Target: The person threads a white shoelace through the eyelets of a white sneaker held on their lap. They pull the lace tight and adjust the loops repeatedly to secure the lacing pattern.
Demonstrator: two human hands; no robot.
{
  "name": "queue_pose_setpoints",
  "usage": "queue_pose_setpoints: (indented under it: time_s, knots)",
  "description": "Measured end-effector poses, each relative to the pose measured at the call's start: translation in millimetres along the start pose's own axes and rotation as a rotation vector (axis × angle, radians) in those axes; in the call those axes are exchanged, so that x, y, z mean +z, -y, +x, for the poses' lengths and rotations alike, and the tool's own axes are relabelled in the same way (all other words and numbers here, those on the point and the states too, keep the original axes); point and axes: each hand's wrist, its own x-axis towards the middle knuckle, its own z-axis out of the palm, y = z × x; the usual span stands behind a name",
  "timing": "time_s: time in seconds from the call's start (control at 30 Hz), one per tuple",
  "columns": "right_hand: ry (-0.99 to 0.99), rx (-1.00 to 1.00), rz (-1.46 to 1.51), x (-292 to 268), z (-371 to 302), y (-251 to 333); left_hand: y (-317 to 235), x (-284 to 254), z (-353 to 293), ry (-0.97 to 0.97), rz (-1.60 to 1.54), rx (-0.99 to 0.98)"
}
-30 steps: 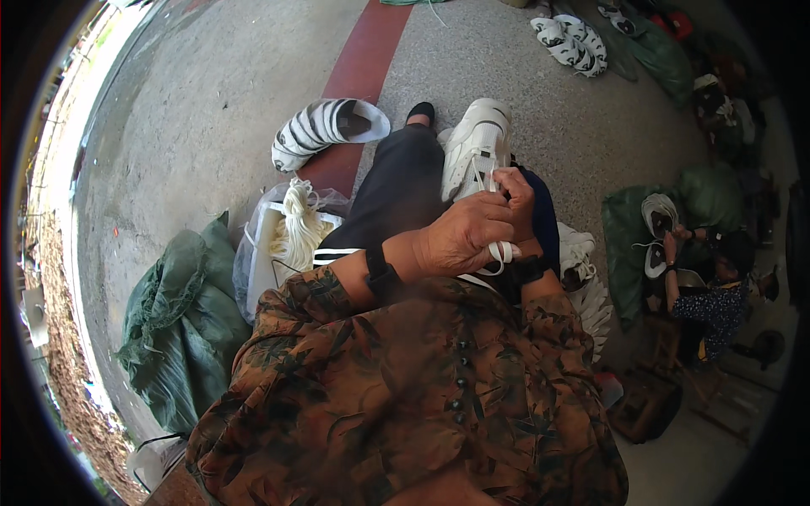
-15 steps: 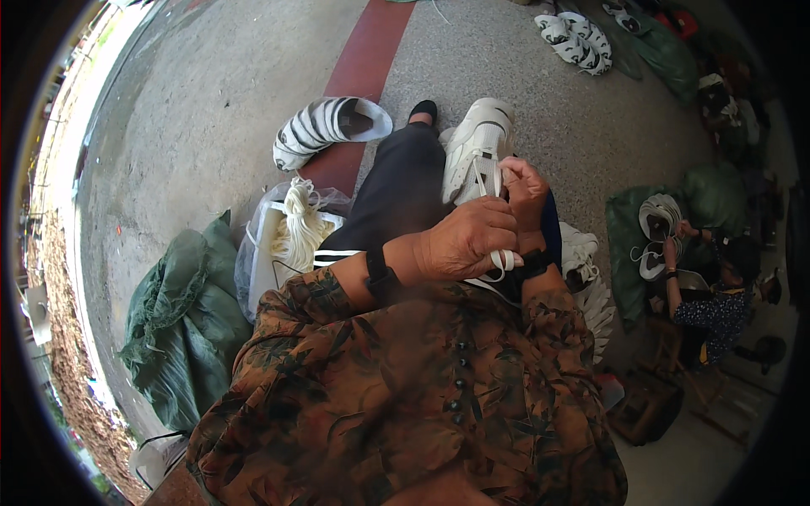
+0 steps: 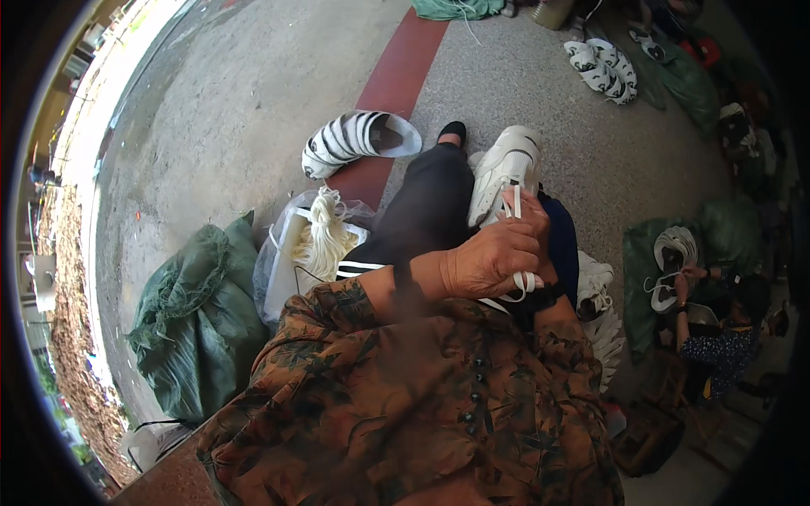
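Observation:
A white sneaker [image 3: 504, 169] rests on my lap, its toe pointing away from me. My left hand [image 3: 496, 257] is closed around a white shoelace [image 3: 528, 282], and a loop of it sticks out below the fist. Just beyond, partly covered by the left hand, my right hand [image 3: 533, 218] has its fingers closed at the sneaker's lacing, where a strand of lace runs up to the eyelets. The fingertips of the right hand are partly hidden.
At my left stand a white container [image 3: 280, 263] with a bundle of cream laces [image 3: 323, 236] and a green sack [image 3: 198, 316]. Nested striped shoes [image 3: 346, 145] lie ahead on the floor. More white shoes [image 3: 597, 287] sit by my right side. A co-worker [image 3: 717, 346] handles shoes at far right.
The whole view has shifted, so the scene sits farther right and lower. My right hand has come in over the lacing, closer to my left hand, which keeps its grip on the lace.

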Motion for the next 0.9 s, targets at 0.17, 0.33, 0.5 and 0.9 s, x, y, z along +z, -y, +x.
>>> queue_pose_setpoints:
  time_s: [0.17, 0.33, 0.5, 0.9]
  knots:
    - [-0.006, 0.398, 0.328, -20, -5, -18, 11, -46, -5, -0.097, -0.184, -0.181]
    - [-0.348, 0.592, 0.681, -66, -38, -62, 51, -129, -119, -0.634, -0.903, -0.426]
    - [-0.793, 0.913, 0.943, -120, -123, -92, 71, -152, -275, -1.411, -1.063, -0.757]
    - [0.166, 0.399, -0.629, -121, -68, -48, 90, -133, -168, 0.003, 0.950, -0.896]
